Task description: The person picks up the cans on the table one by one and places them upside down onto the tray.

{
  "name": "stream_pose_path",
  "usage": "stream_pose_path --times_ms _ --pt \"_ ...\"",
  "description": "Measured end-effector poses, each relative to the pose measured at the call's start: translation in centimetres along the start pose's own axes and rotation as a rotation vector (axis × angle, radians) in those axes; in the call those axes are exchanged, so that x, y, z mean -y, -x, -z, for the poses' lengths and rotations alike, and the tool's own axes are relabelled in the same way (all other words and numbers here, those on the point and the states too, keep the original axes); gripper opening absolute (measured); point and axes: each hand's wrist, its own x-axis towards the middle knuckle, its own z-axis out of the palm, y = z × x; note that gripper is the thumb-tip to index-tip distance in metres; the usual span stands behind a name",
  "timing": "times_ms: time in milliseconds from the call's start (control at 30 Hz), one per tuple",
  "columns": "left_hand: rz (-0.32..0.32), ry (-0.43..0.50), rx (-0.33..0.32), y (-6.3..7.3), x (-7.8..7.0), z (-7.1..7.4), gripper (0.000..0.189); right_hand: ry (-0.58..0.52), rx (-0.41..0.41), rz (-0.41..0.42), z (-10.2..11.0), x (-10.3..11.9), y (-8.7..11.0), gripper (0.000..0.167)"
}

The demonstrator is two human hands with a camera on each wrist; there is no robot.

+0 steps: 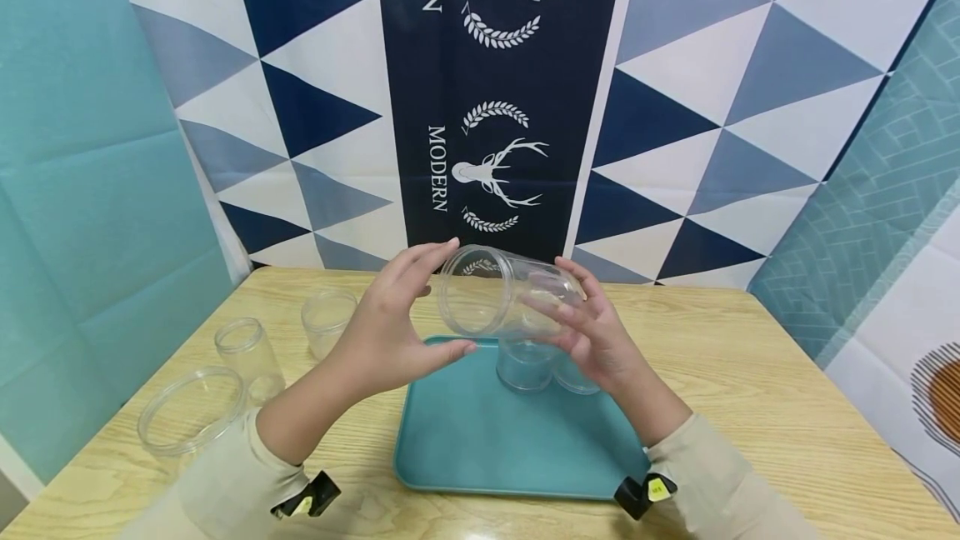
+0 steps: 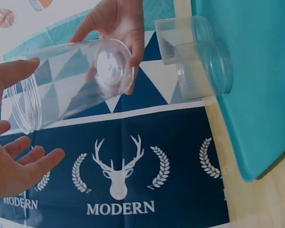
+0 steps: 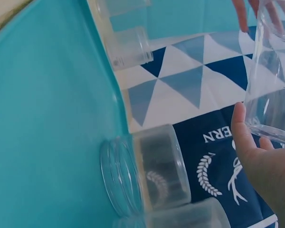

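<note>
A tall clear plastic jar (image 1: 528, 273) is held in the air on its side, its ringed mouth toward the left. My right hand (image 1: 592, 327) grips it round the base end, fingers and thumb on opposite sides. Beside the mouth, my left hand (image 1: 393, 327) is spread, thumb and fingers apart; in the left wrist view its thumb overlaps the rim, and contact cannot be told. Below, two clear jars (image 1: 525, 369) (image 3: 156, 166) stand mouth down at the back of a teal tray (image 1: 510, 448), partly hidden by the right hand.
On the wooden table (image 1: 750, 407), left of the tray, stand a wide-rimmed clear jar (image 1: 191, 415), a narrow one (image 1: 251, 357) and another clear jar (image 1: 326, 319). A patterned cloth (image 1: 322, 90) hangs behind the table.
</note>
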Motion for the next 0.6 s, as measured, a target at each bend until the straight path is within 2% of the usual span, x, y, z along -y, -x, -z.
stream_pose_path --times_ms 167,333,600 --pt "0.094 0.021 0.038 0.8 0.5 -0.1 0.097 0.043 0.004 0.009 0.7 0.9 0.1 0.059" --pt "0.212 0.010 0.074 1.8 1.2 -0.5 0.084 0.091 0.019 0.012 1.4 1.8 0.1 0.060" --pt "0.460 0.034 0.188 4.3 3.3 -2.0 0.061 0.114 0.120 0.047 2.6 2.8 -0.2 0.060"
